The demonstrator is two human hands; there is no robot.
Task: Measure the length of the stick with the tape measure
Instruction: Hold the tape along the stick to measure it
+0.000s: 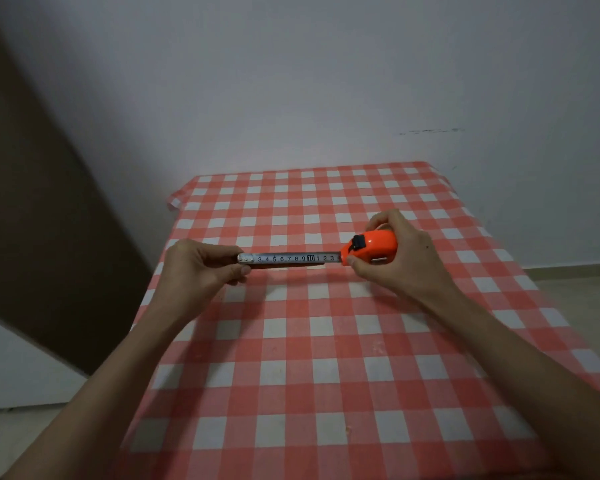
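Note:
An orange tape measure point(369, 249) with a black lock button is gripped in my right hand point(395, 258) above the table. Its steel blade point(288, 258) runs out to the left, numbers showing up to about 13. My left hand point(201, 265) pinches the blade's hooked end together with the left end of a dark stick point(281, 266). The stick lies directly under the blade and shows only as a thin dark strip along its lower edge, ending near the 10 to 12 mark.
A table with a red and white checked cloth point(326, 341) fills the middle of the view. A pale wall stands behind it, and a dark brown panel point(32, 202) leans at the left.

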